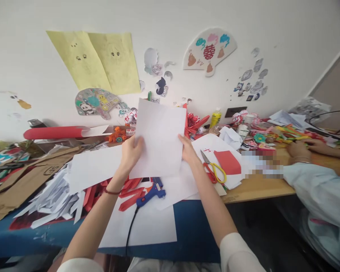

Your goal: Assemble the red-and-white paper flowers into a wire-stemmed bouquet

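Note:
A blank white sheet of paper (162,139) is held up in front of me, tilted slightly above the table. My left hand (132,153) grips its left edge with the thumb on the front face. On the opposite edge, my right hand (187,148) pinches the sheet; some of its fingers are hidden behind the paper. Below lies a blue glue gun (151,194) with a black cord, resting on white paper beside folded red paper strips (132,196). Scissors (214,168) with one red and one yellow handle lie to the right of my right hand.
White paper strips (56,200) and brown cardboard (36,177) pile up at left. A red paper square (228,162) lies beyond the scissors. Craft bits and a yellow bottle (215,118) line the wall. At right, another person's hand (299,152) rests over colourful strips (293,133).

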`<act>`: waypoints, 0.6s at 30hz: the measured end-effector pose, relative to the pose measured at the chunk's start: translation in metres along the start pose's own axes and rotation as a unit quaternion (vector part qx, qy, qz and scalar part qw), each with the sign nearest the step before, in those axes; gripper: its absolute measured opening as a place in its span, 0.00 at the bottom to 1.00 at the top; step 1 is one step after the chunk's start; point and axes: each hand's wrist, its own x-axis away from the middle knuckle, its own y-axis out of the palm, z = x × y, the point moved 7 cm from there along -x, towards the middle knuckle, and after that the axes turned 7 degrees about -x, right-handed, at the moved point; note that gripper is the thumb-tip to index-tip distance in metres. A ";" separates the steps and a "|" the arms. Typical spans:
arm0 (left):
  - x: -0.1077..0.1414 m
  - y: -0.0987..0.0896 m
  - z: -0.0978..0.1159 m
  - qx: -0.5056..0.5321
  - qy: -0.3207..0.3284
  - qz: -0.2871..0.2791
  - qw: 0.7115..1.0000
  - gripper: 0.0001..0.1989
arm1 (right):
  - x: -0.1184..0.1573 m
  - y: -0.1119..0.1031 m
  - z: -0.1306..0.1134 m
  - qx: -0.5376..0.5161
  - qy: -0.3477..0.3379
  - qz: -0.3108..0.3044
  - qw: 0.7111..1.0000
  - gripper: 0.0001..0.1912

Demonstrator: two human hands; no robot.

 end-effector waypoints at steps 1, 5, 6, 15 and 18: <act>-0.001 0.000 -0.002 -0.032 0.005 0.013 0.999 0.10 | -0.002 -0.001 0.009 0.002 0.016 -0.006 1.000 0.26; 0.002 0.003 -0.011 -0.015 0.001 0.003 1.000 0.13 | -0.007 -0.004 0.044 -0.002 0.077 -0.020 0.997 0.27; 0.004 0.004 -0.013 0.031 -0.010 -0.014 0.999 0.14 | -0.008 -0.005 0.050 -0.007 0.088 -0.020 0.996 0.27; 0.035 0.003 -0.015 0.197 -0.066 -0.121 0.971 0.22 | 0.001 -0.001 0.045 -0.043 0.088 0.026 0.995 0.25; 0.045 0.003 -0.024 0.160 -0.096 -0.112 0.976 0.23 | 0.007 0.002 0.041 -0.048 0.084 0.025 0.995 0.26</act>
